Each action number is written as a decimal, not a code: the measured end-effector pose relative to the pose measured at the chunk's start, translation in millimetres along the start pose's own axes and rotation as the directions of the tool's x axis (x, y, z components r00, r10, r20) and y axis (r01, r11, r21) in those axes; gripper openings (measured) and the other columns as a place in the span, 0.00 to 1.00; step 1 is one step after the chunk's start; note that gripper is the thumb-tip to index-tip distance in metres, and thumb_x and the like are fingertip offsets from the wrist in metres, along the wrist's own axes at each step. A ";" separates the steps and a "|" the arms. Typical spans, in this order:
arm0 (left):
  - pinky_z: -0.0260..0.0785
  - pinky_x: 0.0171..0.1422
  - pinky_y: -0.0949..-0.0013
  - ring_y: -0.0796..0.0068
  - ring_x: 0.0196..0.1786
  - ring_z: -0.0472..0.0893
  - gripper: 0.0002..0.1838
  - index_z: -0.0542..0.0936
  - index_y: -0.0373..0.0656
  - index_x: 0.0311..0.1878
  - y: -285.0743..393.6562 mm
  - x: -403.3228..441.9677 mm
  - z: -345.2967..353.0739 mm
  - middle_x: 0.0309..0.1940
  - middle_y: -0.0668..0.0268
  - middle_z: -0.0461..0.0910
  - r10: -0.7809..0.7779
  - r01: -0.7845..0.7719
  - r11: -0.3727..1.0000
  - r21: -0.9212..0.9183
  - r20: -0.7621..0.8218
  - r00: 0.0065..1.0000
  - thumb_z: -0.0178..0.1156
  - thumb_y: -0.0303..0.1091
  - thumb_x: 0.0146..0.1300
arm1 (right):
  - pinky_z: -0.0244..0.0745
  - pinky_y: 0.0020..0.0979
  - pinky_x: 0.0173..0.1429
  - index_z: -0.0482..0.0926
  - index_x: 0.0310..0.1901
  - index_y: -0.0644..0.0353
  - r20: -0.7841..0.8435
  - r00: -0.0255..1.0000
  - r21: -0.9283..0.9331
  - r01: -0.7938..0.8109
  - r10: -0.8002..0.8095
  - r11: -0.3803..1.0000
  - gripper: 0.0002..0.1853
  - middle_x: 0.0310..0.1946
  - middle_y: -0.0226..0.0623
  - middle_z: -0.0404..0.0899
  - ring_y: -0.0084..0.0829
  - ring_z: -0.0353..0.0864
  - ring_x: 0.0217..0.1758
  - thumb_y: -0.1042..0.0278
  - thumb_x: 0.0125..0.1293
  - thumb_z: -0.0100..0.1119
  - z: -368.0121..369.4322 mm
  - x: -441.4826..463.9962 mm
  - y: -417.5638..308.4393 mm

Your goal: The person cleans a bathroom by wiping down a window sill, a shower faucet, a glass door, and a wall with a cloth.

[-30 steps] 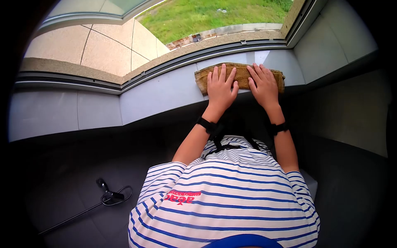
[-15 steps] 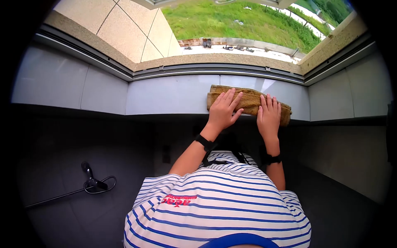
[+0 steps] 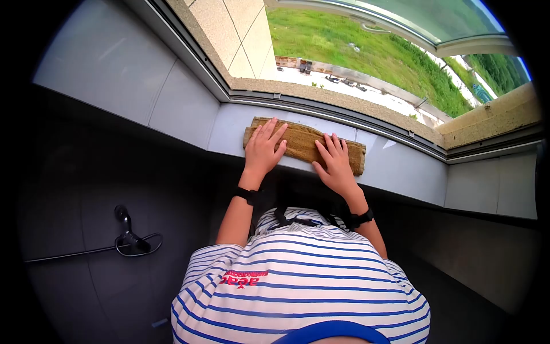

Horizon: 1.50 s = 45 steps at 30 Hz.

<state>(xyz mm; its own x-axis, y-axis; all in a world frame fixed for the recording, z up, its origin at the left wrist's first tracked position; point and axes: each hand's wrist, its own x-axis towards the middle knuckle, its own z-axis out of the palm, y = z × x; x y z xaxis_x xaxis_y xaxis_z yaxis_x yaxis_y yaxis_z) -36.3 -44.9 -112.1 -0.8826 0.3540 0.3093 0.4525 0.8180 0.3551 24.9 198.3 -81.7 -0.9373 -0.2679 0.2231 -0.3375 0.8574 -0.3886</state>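
Observation:
A folded brown cloth (image 3: 301,142) lies lengthwise on the pale tiled window sill (image 3: 401,169), near the sill's left corner. My left hand (image 3: 264,152) rests flat on its left part, fingers stretched out and thumb apart. On the right part of the cloth lies my right hand (image 3: 337,165), palm down with the fingers spread. The cloth's near edge reaches close to the front edge of the sill. Both wrists wear black bands.
Behind the sill runs a dark metal window track (image 3: 344,117), with the window sash (image 3: 447,26) swung outward. Tiled side walls flank the opening. Down at the left, a black shower-like handset (image 3: 132,243) with a hose sits against dark tiles.
Both hands and the cloth have slid left along the sill, from its right half to near the left corner. The head view has turned as well.

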 end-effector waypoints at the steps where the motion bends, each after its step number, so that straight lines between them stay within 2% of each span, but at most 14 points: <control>1: 0.59 0.78 0.55 0.62 0.72 0.71 0.25 0.75 0.57 0.70 -17.6 -2.2 -6.4 0.72 0.59 0.70 -0.007 0.007 1.000 0.003 0.001 1.000 0.55 0.44 0.70 | 0.49 0.53 0.80 0.71 0.69 0.60 0.013 0.999 0.155 0.040 -0.043 0.987 0.29 0.71 0.51 0.66 0.55 0.58 0.78 0.63 0.67 0.61 5.2 9.9 -7.4; 2: 0.58 0.78 0.55 0.62 0.72 0.70 0.25 0.75 0.57 0.70 -33.3 -3.2 -13.4 0.73 0.60 0.69 -0.048 0.048 0.999 0.019 -0.016 0.999 0.55 0.44 0.70 | 0.52 0.51 0.80 0.70 0.68 0.61 0.021 0.996 0.307 0.075 -0.085 0.949 0.28 0.71 0.51 0.67 0.53 0.60 0.77 0.66 0.68 0.61 9.5 18.1 -14.0; 5: 0.57 0.79 0.55 0.61 0.73 0.70 0.25 0.75 0.54 0.70 -66.7 -5.8 -25.1 0.73 0.60 0.68 -0.081 0.081 0.997 0.015 -0.015 0.997 0.55 0.44 0.70 | 0.59 0.48 0.78 0.71 0.67 0.62 -0.027 0.999 0.318 0.046 -0.039 0.947 0.26 0.68 0.48 0.72 0.51 0.64 0.76 0.72 0.67 0.60 13.1 32.6 -21.4; 7: 0.60 0.77 0.56 0.59 0.72 0.71 0.23 0.76 0.48 0.68 -74.9 -5.0 -27.7 0.71 0.58 0.71 -0.069 0.069 0.992 -0.105 0.007 0.998 0.57 0.40 0.70 | 0.64 0.46 0.74 0.75 0.62 0.63 -0.121 0.993 0.069 0.010 -0.001 0.998 0.22 0.63 0.47 0.77 0.52 0.69 0.72 0.73 0.67 0.60 3.2 36.7 -18.6; 9: 0.62 0.75 0.56 0.59 0.70 0.73 0.22 0.77 0.46 0.66 -75.7 -9.2 -39.2 0.68 0.59 0.74 -0.113 0.112 0.985 -0.132 -0.003 0.994 0.58 0.38 0.70 | 0.68 0.45 0.70 0.77 0.60 0.63 -0.194 0.977 0.028 -0.082 0.086 0.996 0.20 0.60 0.46 0.78 0.51 0.73 0.67 0.72 0.67 0.61 2.9 30.1 -1.1; 12: 0.66 0.71 0.57 0.59 0.66 0.76 0.20 0.79 0.44 0.63 -94.6 -18.0 -49.5 0.63 0.59 0.79 -0.155 0.151 0.985 -0.084 -0.046 0.987 0.59 0.34 0.69 | 0.71 0.42 0.64 0.79 0.58 0.62 -0.160 0.952 0.070 -0.251 0.259 0.965 0.19 0.55 0.44 0.80 0.50 0.76 0.60 0.70 0.66 0.63 -4.9 20.1 17.3; 24: 0.73 0.51 0.61 0.57 0.46 0.81 0.09 0.84 0.41 0.48 -98.4 9.1 -80.5 0.43 0.59 0.80 -0.212 0.211 0.970 -0.123 0.004 0.977 0.64 0.29 0.66 | 0.76 0.35 0.46 0.84 0.44 0.58 -0.191 0.930 -0.016 -0.323 0.314 0.946 0.07 0.42 0.35 0.80 0.36 0.80 0.43 0.70 0.65 0.66 -31.6 19.7 -2.5; 27: 0.75 0.48 0.61 0.59 0.44 0.81 0.04 0.85 0.42 0.42 -90.4 45.3 -92.7 0.42 0.62 0.80 -0.219 0.192 0.958 -0.212 -0.112 0.969 0.64 0.29 0.66 | 0.77 0.32 0.39 0.84 0.45 0.57 -0.208 0.894 0.137 -0.376 0.398 0.916 0.07 0.43 0.34 0.82 0.32 0.81 0.34 0.70 0.66 0.65 -64.5 37.7 -0.2; 29: 0.75 0.47 0.62 0.58 0.42 0.81 0.04 0.85 0.42 0.41 -82.0 80.1 -100.3 0.41 0.63 0.81 -0.118 0.039 0.974 -0.224 -0.350 0.929 0.65 0.28 0.65 | 0.77 0.28 0.35 0.83 0.46 0.59 -0.344 0.907 0.103 -0.222 0.244 0.970 0.06 0.44 0.35 0.83 0.28 0.82 0.30 0.72 0.68 0.64 -83.9 56.2 11.4; 31: 0.75 0.47 0.62 0.59 0.42 0.82 0.04 0.85 0.42 0.42 -75.4 108.3 -111.7 0.41 0.63 0.82 -0.058 -0.032 0.983 -0.181 -0.470 0.881 0.65 0.27 0.64 | 0.80 0.27 0.39 0.82 0.47 0.62 -0.328 0.873 0.201 -0.308 0.360 0.930 0.07 0.42 0.36 0.84 0.26 0.84 0.34 0.75 0.70 0.61 -111.4 68.9 9.4; 35: 0.76 0.49 0.64 0.61 0.43 0.83 0.06 0.85 0.40 0.45 -67.5 128.5 -132.4 0.40 0.62 0.85 0.105 -0.215 0.970 -0.116 -0.596 0.796 0.65 0.25 0.64 | 0.83 0.28 0.46 0.83 0.48 0.63 -0.575 0.805 0.045 -0.149 0.148 0.988 0.08 0.43 0.38 0.86 0.29 0.88 0.42 0.77 0.69 0.62 -151.2 78.3 4.3; 40: 0.75 0.50 0.62 0.61 0.46 0.83 0.07 0.85 0.40 0.43 -67.7 82.2 -128.7 0.39 0.63 0.84 0.241 -0.336 0.930 -0.153 -0.436 0.867 0.67 0.24 0.61 | 0.81 0.28 0.48 0.84 0.45 0.63 -0.531 0.832 -0.104 -0.249 0.158 0.963 0.08 0.44 0.37 0.86 0.31 0.87 0.44 0.78 0.66 0.65 -149.4 30.6 -12.7; 43: 0.74 0.53 0.60 0.61 0.49 0.81 0.08 0.84 0.40 0.42 -75.2 29.6 -106.6 0.38 0.63 0.83 0.344 -0.366 0.894 -0.260 -0.126 0.930 0.67 0.24 0.57 | 0.80 0.31 0.48 0.84 0.44 0.65 -0.314 0.873 0.070 -0.370 0.372 0.926 0.08 0.43 0.38 0.85 0.34 0.86 0.44 0.79 0.63 0.66 -119.0 -19.2 -17.1; 45: 0.72 0.52 0.59 0.61 0.47 0.81 0.07 0.84 0.40 0.40 -78.5 -6.9 -83.3 0.34 0.63 0.81 0.282 -0.254 0.898 -0.359 0.027 0.959 0.67 0.24 0.57 | 0.79 0.30 0.47 0.84 0.44 0.64 -0.087 0.848 0.091 -0.516 0.523 0.852 0.07 0.44 0.38 0.85 0.35 0.86 0.43 0.75 0.64 0.66 -89.9 -52.2 -13.2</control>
<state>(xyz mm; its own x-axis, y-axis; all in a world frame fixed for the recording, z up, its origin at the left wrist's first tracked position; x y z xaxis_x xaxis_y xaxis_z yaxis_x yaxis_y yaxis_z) -55.1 -149.3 -68.7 -0.7222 0.5826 0.3727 0.6763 0.4822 0.5569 86.1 240.5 -7.9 -0.9638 0.2589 0.0634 0.1878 0.8283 -0.5279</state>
